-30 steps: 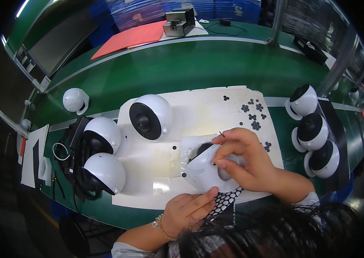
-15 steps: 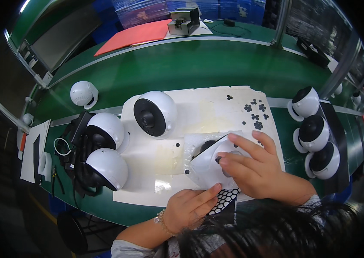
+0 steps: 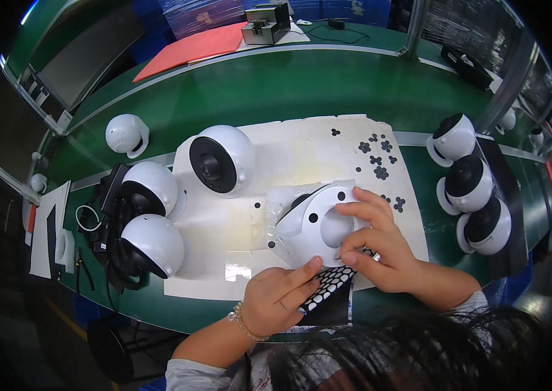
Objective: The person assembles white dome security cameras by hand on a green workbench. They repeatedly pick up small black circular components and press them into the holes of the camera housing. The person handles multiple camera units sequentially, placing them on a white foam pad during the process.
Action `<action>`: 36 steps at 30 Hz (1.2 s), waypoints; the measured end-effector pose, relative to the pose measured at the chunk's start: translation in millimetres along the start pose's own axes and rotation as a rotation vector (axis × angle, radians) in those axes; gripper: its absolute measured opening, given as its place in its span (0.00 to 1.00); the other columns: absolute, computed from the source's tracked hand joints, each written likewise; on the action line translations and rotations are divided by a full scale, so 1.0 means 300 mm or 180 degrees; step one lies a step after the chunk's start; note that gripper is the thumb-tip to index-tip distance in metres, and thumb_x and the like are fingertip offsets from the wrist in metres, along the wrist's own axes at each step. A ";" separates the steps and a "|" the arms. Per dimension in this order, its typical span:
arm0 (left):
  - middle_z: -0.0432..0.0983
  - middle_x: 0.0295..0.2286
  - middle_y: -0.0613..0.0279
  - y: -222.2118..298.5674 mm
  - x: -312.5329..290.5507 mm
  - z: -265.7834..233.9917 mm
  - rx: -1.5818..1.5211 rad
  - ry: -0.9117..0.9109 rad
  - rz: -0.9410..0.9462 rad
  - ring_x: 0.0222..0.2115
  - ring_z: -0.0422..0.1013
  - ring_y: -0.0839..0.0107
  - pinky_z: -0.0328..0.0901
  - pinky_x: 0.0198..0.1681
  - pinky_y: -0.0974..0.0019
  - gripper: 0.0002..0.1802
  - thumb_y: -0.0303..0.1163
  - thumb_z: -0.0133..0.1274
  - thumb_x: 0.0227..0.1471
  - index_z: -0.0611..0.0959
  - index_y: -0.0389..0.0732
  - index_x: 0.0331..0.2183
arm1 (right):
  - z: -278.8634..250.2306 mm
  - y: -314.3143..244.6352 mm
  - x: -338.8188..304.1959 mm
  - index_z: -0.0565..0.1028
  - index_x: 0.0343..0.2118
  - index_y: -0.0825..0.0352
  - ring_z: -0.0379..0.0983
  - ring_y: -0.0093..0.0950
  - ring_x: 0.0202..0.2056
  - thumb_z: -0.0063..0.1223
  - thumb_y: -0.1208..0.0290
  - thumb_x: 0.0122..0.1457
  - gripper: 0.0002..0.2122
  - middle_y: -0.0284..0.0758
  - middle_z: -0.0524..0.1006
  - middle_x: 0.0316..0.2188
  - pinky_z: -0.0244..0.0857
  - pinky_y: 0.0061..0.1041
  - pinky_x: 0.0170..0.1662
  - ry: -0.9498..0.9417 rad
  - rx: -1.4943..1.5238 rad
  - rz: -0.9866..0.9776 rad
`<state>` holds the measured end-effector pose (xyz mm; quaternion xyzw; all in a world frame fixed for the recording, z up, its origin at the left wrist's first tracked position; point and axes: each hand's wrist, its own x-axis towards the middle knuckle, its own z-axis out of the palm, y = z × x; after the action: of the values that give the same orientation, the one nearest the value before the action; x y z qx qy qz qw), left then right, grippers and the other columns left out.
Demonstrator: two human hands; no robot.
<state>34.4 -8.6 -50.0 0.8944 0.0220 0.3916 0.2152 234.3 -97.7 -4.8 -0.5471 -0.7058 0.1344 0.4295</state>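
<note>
Half a second before, my right hand (image 3: 388, 253) was lying across the ring (image 3: 310, 238) of the white camera (image 3: 297, 229); now it is at the ring's lower right, and two black dots (image 3: 313, 217) show uncovered. This camera lies at lower centre of the frame. My left hand (image 3: 274, 298) touches its near edge; whether either hand really grips, I cannot tell. I count clearly seven other cameras (image 3: 233, 148): three right, two left, one upper left, one above centre

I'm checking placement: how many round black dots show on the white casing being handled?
2 on the casing: upper black dot near its top edge, lower black dot further left; the right hand may hide more.
</note>
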 end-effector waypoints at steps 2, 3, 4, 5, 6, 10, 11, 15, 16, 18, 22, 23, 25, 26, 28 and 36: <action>0.71 0.42 0.52 -0.001 0.003 0.000 -0.0022 -0.0006 -0.0004 0.18 0.68 0.70 0.63 0.21 0.70 0.19 0.20 0.54 0.22 0.78 0.35 0.27 | 0.001 0.004 -0.001 0.74 0.25 0.62 0.46 0.45 0.56 0.53 0.72 0.49 0.02 0.39 0.63 0.50 0.39 0.40 0.56 -0.0040 -0.0010 -0.0003; 0.71 0.42 0.52 -0.001 0.004 0.001 -0.0008 0.0008 -0.0003 0.17 0.68 0.70 0.63 0.21 0.70 0.19 0.20 0.54 0.22 0.78 0.35 0.27 | 0.001 0.005 -0.001 0.74 0.25 0.62 0.46 0.45 0.56 0.52 0.72 0.49 0.02 0.39 0.63 0.50 0.39 0.40 0.56 -0.0055 -0.0006 -0.0012; 0.71 0.42 0.52 -0.001 0.004 0.002 0.0005 0.0021 -0.0001 0.17 0.68 0.70 0.63 0.21 0.70 0.18 0.20 0.54 0.22 0.78 0.35 0.27 | 0.000 0.006 0.000 0.74 0.25 0.62 0.46 0.45 0.56 0.52 0.71 0.49 0.02 0.38 0.63 0.50 0.39 0.40 0.56 -0.0070 -0.0002 -0.0021; 0.71 0.42 0.52 -0.001 0.005 0.004 0.0018 0.0033 0.0001 0.17 0.68 0.70 0.63 0.21 0.70 0.18 0.20 0.54 0.22 0.78 0.35 0.27 | 0.000 0.008 0.000 0.73 0.25 0.62 0.45 0.45 0.57 0.52 0.71 0.49 0.02 0.38 0.63 0.50 0.39 0.40 0.56 -0.0084 0.0002 -0.0029; 0.71 0.43 0.52 -0.001 0.004 0.005 0.0020 0.0040 -0.0001 0.17 0.68 0.70 0.63 0.21 0.70 0.18 0.20 0.54 0.22 0.78 0.35 0.27 | -0.001 0.008 0.000 0.73 0.25 0.62 0.45 0.45 0.57 0.52 0.71 0.49 0.02 0.38 0.63 0.50 0.38 0.40 0.56 -0.0092 0.0006 -0.0021; 0.70 0.43 0.52 -0.002 -0.001 0.007 0.0004 0.0028 -0.0003 0.18 0.68 0.70 0.63 0.22 0.71 0.18 0.20 0.53 0.23 0.78 0.36 0.27 | -0.001 0.009 0.001 0.73 0.25 0.62 0.45 0.45 0.57 0.52 0.71 0.49 0.02 0.37 0.64 0.50 0.38 0.40 0.56 -0.0113 -0.0026 -0.0017; 0.70 0.43 0.52 -0.002 -0.002 0.006 -0.0006 0.0016 -0.0004 0.18 0.68 0.70 0.63 0.22 0.71 0.18 0.21 0.53 0.22 0.78 0.36 0.27 | -0.001 0.009 0.000 0.74 0.25 0.62 0.45 0.45 0.57 0.52 0.71 0.49 0.02 0.37 0.64 0.49 0.38 0.40 0.56 -0.0116 -0.0047 -0.0023; 0.69 0.44 0.53 -0.003 -0.001 0.005 0.0022 -0.0003 -0.0001 0.18 0.68 0.70 0.63 0.22 0.70 0.19 0.20 0.53 0.21 0.78 0.36 0.28 | 0.001 0.005 0.001 0.74 0.25 0.61 0.48 0.44 0.56 0.53 0.71 0.48 0.02 0.36 0.66 0.48 0.41 0.39 0.54 -0.0016 -0.0225 -0.0118; 0.69 0.44 0.53 -0.005 -0.001 0.006 0.0038 0.0010 0.0012 0.18 0.68 0.70 0.62 0.22 0.70 0.20 0.20 0.53 0.21 0.78 0.36 0.28 | 0.003 0.006 -0.002 0.74 0.25 0.61 0.50 0.43 0.55 0.53 0.71 0.48 0.02 0.35 0.66 0.48 0.42 0.38 0.53 0.0030 -0.0299 -0.0183; 0.69 0.45 0.54 -0.007 -0.004 0.006 0.0068 -0.0019 0.0010 0.18 0.68 0.68 0.62 0.22 0.68 0.19 0.21 0.55 0.22 0.78 0.37 0.28 | 0.009 0.014 -0.009 0.74 0.26 0.60 0.53 0.40 0.54 0.54 0.70 0.47 0.03 0.33 0.67 0.47 0.44 0.38 0.52 0.0107 -0.0627 -0.0418; 0.68 0.45 0.55 -0.010 -0.014 0.004 0.0112 -0.0153 -0.0043 0.19 0.68 0.64 0.63 0.22 0.65 0.18 0.22 0.59 0.24 0.77 0.38 0.28 | 0.000 0.020 -0.030 0.74 0.30 0.57 0.58 0.35 0.51 0.52 0.60 0.49 0.08 0.29 0.68 0.46 0.45 0.37 0.50 0.0165 -0.1511 -0.0921; 0.67 0.45 0.55 -0.010 -0.015 0.002 0.0119 -0.0177 -0.0053 0.20 0.69 0.64 0.63 0.22 0.65 0.19 0.22 0.59 0.24 0.77 0.38 0.28 | -0.005 0.019 -0.034 0.75 0.31 0.56 0.59 0.34 0.51 0.51 0.57 0.49 0.10 0.29 0.68 0.46 0.45 0.37 0.49 0.0162 -0.1700 -0.1003; 0.68 0.45 0.55 -0.007 -0.004 0.003 0.0078 -0.0080 -0.0017 0.18 0.67 0.68 0.62 0.22 0.68 0.20 0.21 0.55 0.21 0.77 0.37 0.27 | -0.005 0.026 -0.045 0.75 0.32 0.56 0.60 0.33 0.50 0.46 0.51 0.50 0.14 0.29 0.69 0.46 0.45 0.37 0.49 0.0266 -0.2105 -0.1221; 0.69 0.45 0.54 -0.006 0.001 0.003 0.0059 -0.0030 0.0000 0.17 0.66 0.70 0.61 0.21 0.70 0.20 0.21 0.53 0.19 0.78 0.36 0.27 | -0.005 0.028 -0.049 0.75 0.32 0.55 0.60 0.32 0.50 0.44 0.48 0.51 0.17 0.28 0.69 0.46 0.45 0.37 0.49 0.0318 -0.2307 -0.1331; 0.69 0.44 0.54 -0.004 0.005 0.003 0.0068 -0.0001 -0.0012 0.17 0.67 0.70 0.61 0.21 0.70 0.20 0.21 0.54 0.19 0.78 0.36 0.27 | -0.017 0.021 -0.050 0.75 0.34 0.56 0.60 0.33 0.50 0.41 0.46 0.52 0.20 0.29 0.69 0.45 0.46 0.37 0.48 0.0323 -0.2438 -0.1310; 0.70 0.44 0.55 0.003 0.007 0.007 0.0029 0.0055 -0.0094 0.18 0.69 0.69 0.63 0.21 0.70 0.17 0.22 0.56 0.23 0.78 0.35 0.26 | -0.017 0.069 -0.039 0.74 0.39 0.57 0.60 0.36 0.49 0.38 0.42 0.51 0.24 0.31 0.69 0.45 0.49 0.37 0.46 -0.0120 -0.1239 -0.1207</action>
<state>37.2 -9.9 -49.6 0.8915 0.0389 0.3960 0.2167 252.2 -102.1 -20.7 -0.4748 -0.8161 -0.0765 0.3205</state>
